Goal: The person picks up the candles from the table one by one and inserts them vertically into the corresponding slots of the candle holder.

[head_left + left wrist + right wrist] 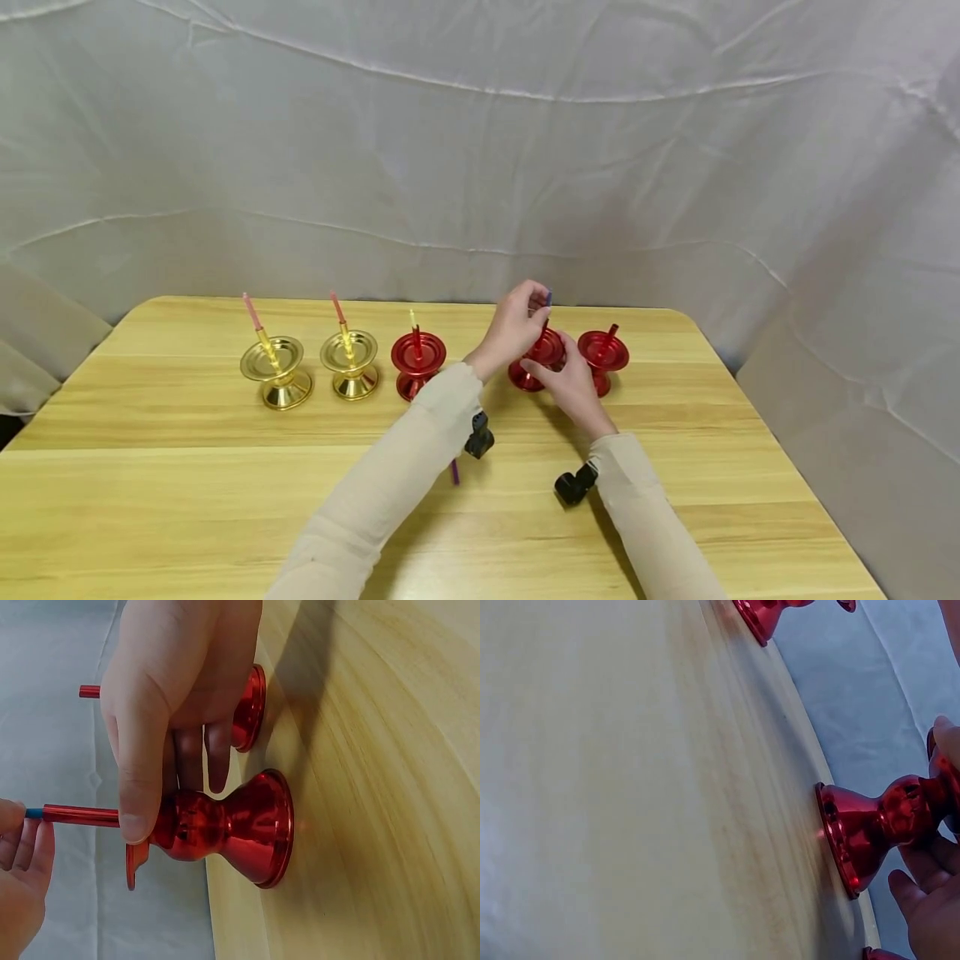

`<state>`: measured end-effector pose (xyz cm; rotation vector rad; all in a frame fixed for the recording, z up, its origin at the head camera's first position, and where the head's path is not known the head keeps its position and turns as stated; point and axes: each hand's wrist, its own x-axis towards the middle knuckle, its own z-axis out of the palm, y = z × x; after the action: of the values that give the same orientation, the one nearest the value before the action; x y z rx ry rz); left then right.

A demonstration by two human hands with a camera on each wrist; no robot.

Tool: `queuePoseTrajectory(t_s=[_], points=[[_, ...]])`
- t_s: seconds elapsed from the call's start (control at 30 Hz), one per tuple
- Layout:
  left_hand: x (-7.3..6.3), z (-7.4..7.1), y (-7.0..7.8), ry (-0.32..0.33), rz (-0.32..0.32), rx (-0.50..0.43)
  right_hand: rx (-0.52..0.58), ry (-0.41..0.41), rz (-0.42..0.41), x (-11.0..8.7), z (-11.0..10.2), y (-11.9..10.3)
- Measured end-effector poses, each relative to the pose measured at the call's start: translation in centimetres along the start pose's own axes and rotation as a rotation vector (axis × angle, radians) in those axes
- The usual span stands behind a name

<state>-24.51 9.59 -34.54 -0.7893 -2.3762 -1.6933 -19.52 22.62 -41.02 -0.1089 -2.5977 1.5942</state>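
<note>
Between the fingertips of my left hand [516,327] is a thin blue candle [549,297]. Its lower end meets the mouth of the upright tube on a shiny red candle holder [259,829], as the left wrist view shows. My right hand [573,390] grips that holder by its dish, thumb on one side and fingers behind. The holder's foot [846,840] is close over the table surface. To the right stands another red candle holder [604,354] with a bare tube.
A red candle holder [418,354] with a yellow candle [412,317] stands to the left. Farther left are two gold holders, one with a pink candle [252,312], one with a red candle [338,308]. A purple candle [454,472] lies partly hidden by the left sleeve.
</note>
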Motion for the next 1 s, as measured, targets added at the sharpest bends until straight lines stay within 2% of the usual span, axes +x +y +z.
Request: queuePoseTrajectory(t_s=[0.23, 0.43, 0.57, 0.67, 0.83, 1.0], points=[[-0.6, 0.1, 0.2, 0.016, -0.008, -0.017, -0.02, -0.001, 0.016, 0.1, 0.0, 0.0], [-2.2, -0.5, 0.7, 0.04, 0.003, -0.07, -0.026, -0.011, 0.017, 0.3, -0.2, -0.4], [-3.6, -1.3, 1.0, 0.021, -0.024, -0.103, -0.03, -0.032, 0.038, 0.3, -0.5, -0.8], [-4.3, -1.9, 0.9, 0.0, -0.054, -0.121, -0.045, -0.048, 0.057, 0.3, -0.7, -1.0], [-5.6, -2.7, 0.6, -0.021, -0.068, -0.14, -0.06, -0.078, 0.072, 0.2, -0.8, -1.3], [-7.2, -3.5, 0.5, -0.073, -0.087, -0.151, -0.169, -0.079, 0.078, -0.3, -1.0, -1.9]])
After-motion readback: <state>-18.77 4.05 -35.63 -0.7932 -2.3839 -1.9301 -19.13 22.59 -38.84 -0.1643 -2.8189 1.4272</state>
